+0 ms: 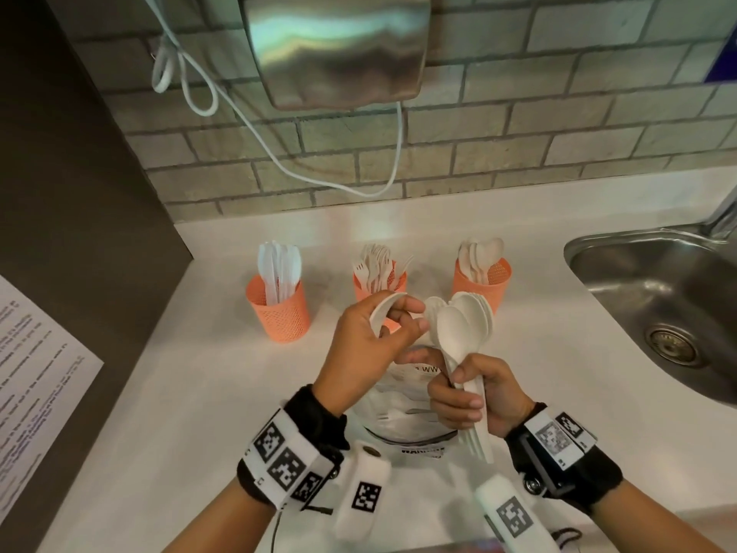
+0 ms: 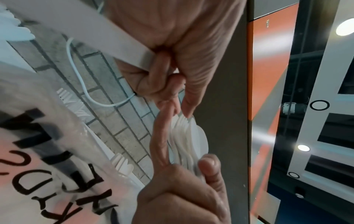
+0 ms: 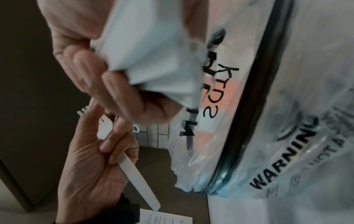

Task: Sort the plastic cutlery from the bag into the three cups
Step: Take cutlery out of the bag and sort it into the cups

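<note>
Nearest the viewer, two forearms are reaching forward over a white countertop (image 1: pixel 167 393), each wearing a black wrist strap with square black-and-white marker tags.

The right hand (image 1: pixel 474 397) is curling its fingers and thumb around the handles of a fanned bunch of white plastic spoons (image 1: pixel 462 325), holding them upright with the bowls pointing away from the viewer.

The left hand (image 1: pixel 367 345) is sitting just to the left of that bunch, pinching a single white plastic spoon (image 1: pixel 385 309) between thumb and fingertips, with its handle running back through the palm in the right wrist view.

Beneath both hands, a clear plastic bag with black printed lettering (image 1: pixel 402 417) is lying on the countertop, with more pale cutlery showing inside it.

Further back, three orange perforated plastic cups are standing in a row. The left cup (image 1: pixel 279 309) is holding white plastic knives (image 1: pixel 277 269). The middle cup (image 1: pixel 379 285) is holding white plastic forks (image 1: pixel 377 261). The right cup (image 1: pixel 482 285) is holding more white spoons.

To the right, a stainless steel sink (image 1: pixel 658 297) is sitting set into the countertop. At the left edge, a printed sheet of paper (image 1: pixel 36 377) is lying flat.

Farthest away, a grey brick-tile wall (image 1: pixel 518 133) is carrying a shiny metal box (image 1: pixel 339 45) with white cables (image 1: pixel 255 125) hanging below it.
</note>
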`<state>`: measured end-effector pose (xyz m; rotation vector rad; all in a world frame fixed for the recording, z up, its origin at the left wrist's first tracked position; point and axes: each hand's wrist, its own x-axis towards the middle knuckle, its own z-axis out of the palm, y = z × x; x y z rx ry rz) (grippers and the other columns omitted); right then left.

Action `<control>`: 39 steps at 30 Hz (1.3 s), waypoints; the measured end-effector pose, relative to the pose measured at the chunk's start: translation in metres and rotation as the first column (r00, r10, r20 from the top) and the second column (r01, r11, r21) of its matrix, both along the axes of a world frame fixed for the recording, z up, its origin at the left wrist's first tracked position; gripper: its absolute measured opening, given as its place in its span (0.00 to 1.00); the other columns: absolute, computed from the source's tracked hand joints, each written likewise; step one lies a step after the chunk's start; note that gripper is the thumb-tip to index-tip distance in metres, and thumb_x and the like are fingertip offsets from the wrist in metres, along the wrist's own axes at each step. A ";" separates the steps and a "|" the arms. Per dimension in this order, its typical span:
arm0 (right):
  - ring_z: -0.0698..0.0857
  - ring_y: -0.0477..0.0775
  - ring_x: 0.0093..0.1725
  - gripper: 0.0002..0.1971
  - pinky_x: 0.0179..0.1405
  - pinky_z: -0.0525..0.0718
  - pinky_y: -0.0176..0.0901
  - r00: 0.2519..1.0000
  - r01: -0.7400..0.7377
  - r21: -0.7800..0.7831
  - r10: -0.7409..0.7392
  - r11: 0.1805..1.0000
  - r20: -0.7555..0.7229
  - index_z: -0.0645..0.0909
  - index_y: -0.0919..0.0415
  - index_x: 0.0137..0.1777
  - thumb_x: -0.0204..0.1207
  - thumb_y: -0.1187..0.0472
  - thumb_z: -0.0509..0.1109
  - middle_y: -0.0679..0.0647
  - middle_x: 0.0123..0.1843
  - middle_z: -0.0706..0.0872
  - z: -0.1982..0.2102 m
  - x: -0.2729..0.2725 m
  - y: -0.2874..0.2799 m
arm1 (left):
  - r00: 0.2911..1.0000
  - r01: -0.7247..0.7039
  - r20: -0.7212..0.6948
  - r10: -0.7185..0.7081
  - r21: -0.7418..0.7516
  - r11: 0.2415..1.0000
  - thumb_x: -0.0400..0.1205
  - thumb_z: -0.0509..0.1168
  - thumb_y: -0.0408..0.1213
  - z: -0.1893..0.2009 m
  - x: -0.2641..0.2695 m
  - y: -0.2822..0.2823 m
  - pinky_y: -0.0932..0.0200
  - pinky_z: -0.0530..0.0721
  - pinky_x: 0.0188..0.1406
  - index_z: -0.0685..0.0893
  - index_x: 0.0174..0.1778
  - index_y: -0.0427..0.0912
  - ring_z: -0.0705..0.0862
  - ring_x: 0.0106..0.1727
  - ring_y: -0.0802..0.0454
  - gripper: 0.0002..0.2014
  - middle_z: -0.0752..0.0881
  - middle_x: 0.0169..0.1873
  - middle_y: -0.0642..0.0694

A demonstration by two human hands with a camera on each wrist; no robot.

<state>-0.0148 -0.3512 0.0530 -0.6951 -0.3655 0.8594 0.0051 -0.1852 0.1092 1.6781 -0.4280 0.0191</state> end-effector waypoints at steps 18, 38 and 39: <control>0.77 0.42 0.19 0.09 0.18 0.74 0.31 0.990 0.106 -0.005 -0.106 0.994 -0.090 0.77 0.62 0.45 0.67 0.59 0.65 0.49 0.23 0.80 0.004 -0.006 0.002 | 0.994 -0.072 0.087 0.063 0.098 0.993 0.76 0.64 0.41 -0.012 -0.008 -0.020 0.65 0.73 0.33 0.73 0.38 0.44 0.72 0.29 0.61 0.06 0.73 0.27 0.57; 0.89 0.59 0.32 0.11 0.30 0.88 0.44 0.836 0.541 -0.425 -0.518 0.725 0.180 0.79 0.62 0.52 0.82 0.65 0.54 0.63 0.36 0.90 0.024 -0.020 0.024 | 0.930 -0.303 -0.289 0.225 -0.261 0.917 0.85 0.56 0.32 -0.022 -0.011 -0.015 0.65 0.82 0.26 0.74 0.54 0.29 0.86 0.29 0.58 0.09 0.88 0.33 0.46; 0.90 0.59 0.34 0.12 0.30 0.88 0.44 0.838 0.538 -0.437 -0.517 0.721 0.178 0.78 0.62 0.52 0.82 0.66 0.53 0.63 0.37 0.91 0.025 -0.021 0.023 | 0.921 -0.332 -0.308 0.240 -0.294 0.896 0.85 0.55 0.32 -0.021 -0.008 -0.011 0.66 0.81 0.23 0.73 0.54 0.29 0.85 0.26 0.59 0.09 0.87 0.28 0.48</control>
